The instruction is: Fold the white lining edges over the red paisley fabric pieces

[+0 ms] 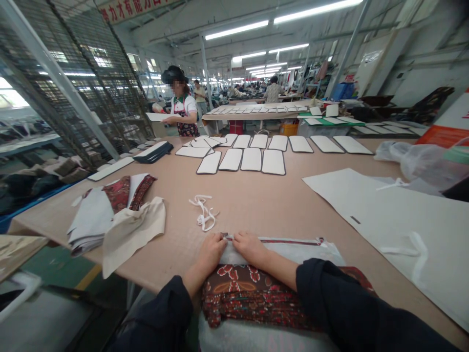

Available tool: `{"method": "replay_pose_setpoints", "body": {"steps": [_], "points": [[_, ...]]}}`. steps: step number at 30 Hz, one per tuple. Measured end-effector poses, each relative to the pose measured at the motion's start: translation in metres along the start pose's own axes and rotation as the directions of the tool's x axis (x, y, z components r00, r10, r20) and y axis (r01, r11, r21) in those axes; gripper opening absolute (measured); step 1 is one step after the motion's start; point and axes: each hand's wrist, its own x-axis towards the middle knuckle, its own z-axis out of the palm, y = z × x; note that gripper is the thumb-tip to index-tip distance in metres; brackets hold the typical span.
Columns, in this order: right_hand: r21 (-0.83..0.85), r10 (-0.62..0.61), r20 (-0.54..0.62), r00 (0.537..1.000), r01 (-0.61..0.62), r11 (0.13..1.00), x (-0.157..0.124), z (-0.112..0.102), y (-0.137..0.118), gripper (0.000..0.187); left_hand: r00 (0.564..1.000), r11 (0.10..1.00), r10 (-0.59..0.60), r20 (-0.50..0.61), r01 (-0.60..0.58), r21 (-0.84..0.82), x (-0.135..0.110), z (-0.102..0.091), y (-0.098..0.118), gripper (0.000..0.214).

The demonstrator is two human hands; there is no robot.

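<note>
My left hand (211,252) and my right hand (251,248) are close together at the far edge of a pale-backed fabric piece (300,250). The fingers of both are closed on that edge, near its left corner. A narrow dark red strip (289,241) runs along the edge to the right of my hands. Nearer to me lies a stack of brown and red patterned fabric (252,298), gathered into folds and hanging at the table's front edge. My right forearm crosses over it. My fingertips hide the exact spot being held.
White tape (205,215) lies loose beyond my hands. A fabric pile (93,215) with a cream cloth (135,232) sits at the left. White panels with dark edging (273,161) stand in rows farther back. A large white sheet (414,234) covers the right. A co-worker (185,110) holds a panel.
</note>
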Motion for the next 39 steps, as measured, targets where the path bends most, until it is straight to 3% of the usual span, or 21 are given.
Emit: {"method": "replay_pose_setpoints", "body": {"steps": [4, 7, 9, 11, 14, 20, 22, 27, 31, 35, 39], "points": [[0.176, 0.162, 0.039, 0.986, -0.166, 0.970, 0.014, 0.001, 0.004, 0.025, 0.999, 0.999, -0.042, -0.019, 0.041, -0.031, -0.002, 0.000, 0.002, 0.029], [0.259, 0.225, 0.008, 0.974, -0.220, 0.940, 0.021, 0.008, 0.001, 0.026, 0.997, 0.997, -0.056, -0.051, 0.053, -0.057, -0.004, 0.004, 0.002, 0.029], [0.214, 0.193, -0.032, 0.981, -0.182, 0.960, 0.018, 0.011, -0.002, 0.024, 0.994, 0.995, -0.065, -0.084, 0.058, -0.084, -0.004, 0.007, 0.002, 0.029], [0.132, 0.085, -0.052, 0.995, -0.078, 0.988, 0.013, 0.011, -0.004, 0.022, 0.988, 0.991, -0.085, -0.128, 0.070, -0.117, -0.005, 0.009, 0.002, 0.028], [0.093, -0.029, -0.028, 0.999, 0.032, 0.995, 0.009, 0.008, -0.002, 0.021, 0.978, 0.985, -0.113, -0.177, 0.086, -0.153, -0.006, 0.010, 0.003, 0.026], [0.253, 0.186, -0.044, 0.982, -0.169, 0.953, 0.022, 0.010, -0.002, 0.023, 0.975, 0.981, -0.108, -0.195, 0.073, -0.177, -0.007, 0.012, 0.002, 0.022], [0.207, 0.154, -0.075, 0.985, -0.136, 0.969, 0.021, 0.012, -0.005, 0.022, 0.974, 0.980, -0.116, -0.196, 0.080, -0.183, -0.007, 0.013, 0.001, 0.021], [0.010, -0.105, -0.054, 0.993, 0.105, 0.994, 0.013, 0.007, -0.009, 0.019, 0.971, 0.977, -0.166, -0.175, 0.139, -0.160, -0.005, 0.011, 0.003, 0.021], [-0.006, -0.047, -0.020, 0.999, 0.047, 0.999, 0.010, -0.001, -0.007, 0.019, 0.987, 0.983, -0.128, -0.097, 0.113, -0.145, -0.003, 0.005, 0.005, 0.025], [-0.049, 0.043, 0.016, 0.999, -0.042, 0.998, -0.013, -0.007, 0.001, 0.018, 0.993, 0.989, -0.110, -0.035, 0.106, -0.104, -0.003, 0.002, 0.004, 0.027], [-0.115, 0.088, 0.055, 0.995, -0.082, 0.990, -0.061, -0.013, 0.024, 0.019, 0.991, 0.986, -0.130, -0.006, 0.129, -0.108, -0.002, 0.003, 0.003, 0.027]]}}
